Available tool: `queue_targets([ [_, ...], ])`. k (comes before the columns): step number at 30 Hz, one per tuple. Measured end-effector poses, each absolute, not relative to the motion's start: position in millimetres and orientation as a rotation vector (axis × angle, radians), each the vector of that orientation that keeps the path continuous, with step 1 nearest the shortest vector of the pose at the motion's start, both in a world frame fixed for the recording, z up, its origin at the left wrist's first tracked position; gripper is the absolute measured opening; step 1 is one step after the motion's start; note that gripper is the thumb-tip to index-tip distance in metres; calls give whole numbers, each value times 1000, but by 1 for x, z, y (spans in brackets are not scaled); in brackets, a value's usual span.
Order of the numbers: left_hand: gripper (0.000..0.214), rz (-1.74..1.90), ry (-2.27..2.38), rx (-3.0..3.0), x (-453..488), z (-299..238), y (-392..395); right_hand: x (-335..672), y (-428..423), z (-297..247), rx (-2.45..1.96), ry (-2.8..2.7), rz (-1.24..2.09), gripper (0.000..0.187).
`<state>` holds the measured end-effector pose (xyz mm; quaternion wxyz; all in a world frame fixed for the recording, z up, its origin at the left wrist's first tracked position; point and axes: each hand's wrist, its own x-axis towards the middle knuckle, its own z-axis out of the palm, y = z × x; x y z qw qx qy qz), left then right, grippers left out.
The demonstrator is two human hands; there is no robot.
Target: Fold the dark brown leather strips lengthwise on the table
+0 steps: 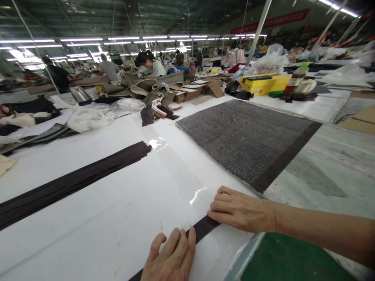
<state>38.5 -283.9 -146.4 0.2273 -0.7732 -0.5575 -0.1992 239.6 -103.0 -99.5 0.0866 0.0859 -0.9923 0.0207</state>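
Note:
A narrow dark fabric strip (203, 228) lies on the white tabletop, running from the bottom edge up to the right. My left hand (172, 255) presses on it with bent fingers held close together, and the thumb is hidden. Farther along, my right hand (238, 210) grips the strip's upper end with curled fingers; its fingertips are partly hidden. To the left rests a long stack of similar dark strips (88, 175). Beyond my right hand, a dark grey textured sheet (243, 136) with a smooth dark border lies flat.
A green surface (293, 259) shows below my right forearm. Farther back are clear plastic bags (92, 117), a tape dispenser (158, 107), piled olive pieces (143, 86), a yellow box (265, 85) and a bottle with dark red liquid (295, 82). Several people work in the background.

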Motion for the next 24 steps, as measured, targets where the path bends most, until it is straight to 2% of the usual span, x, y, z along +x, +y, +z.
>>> queue_targets([
  [8,36,-621,-1509,-2163,43,-147,-275,250,-102,-99,212,-2947,50,30],
  [24,38,-509,-1484,-2221,43,-152,-265,262,-100,-95,118,-2991,48,30],
])
